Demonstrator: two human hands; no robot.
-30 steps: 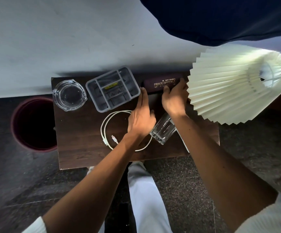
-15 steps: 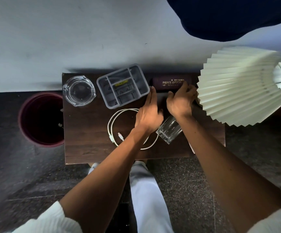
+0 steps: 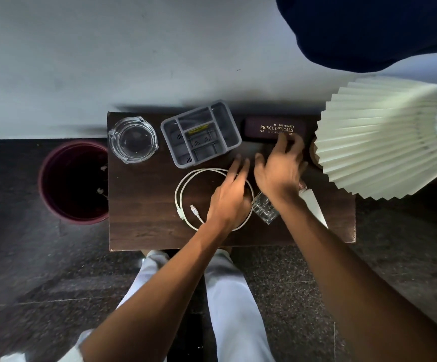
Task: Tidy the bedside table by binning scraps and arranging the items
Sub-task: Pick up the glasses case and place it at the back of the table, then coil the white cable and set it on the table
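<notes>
Well, a good deal is hidden. The right hand (image 3: 280,173) is blurred above the back of the surface (image 3: 144,231). Its fingers look spread and loose, with nothing seen in them. Their tips overlap the lower edge of the glasses case (image 3: 272,128), though whether they touch it cannot be told. The left hand (image 3: 229,199) hangs with its fingers straight and slightly apart over the right side of the coiled white cable (image 3: 186,199), covering part of the loop; contact cannot be judged.

The right wrist hides the upper part of the drinking glass (image 3: 264,209). The forearm crosses a white sheet (image 3: 314,205), only part of which shows. The pleated lampshade (image 3: 379,142) is cut off at the right edge and covers most of a round wooden piece (image 3: 314,155) under it. The bin (image 3: 55,207), on the floor left of the surface, is dark inside, with a few pale scraps (image 3: 99,190) showing near its right wall. A dark blue cloth (image 3: 368,30) is cut off at the top corner.

Counted: two hands, one cable, one drinking glass, one glass ashtray (image 3: 133,139) at the back left corner, one grey divided tray (image 3: 234,134) just beside it, one case, one lampshade, one bin.
</notes>
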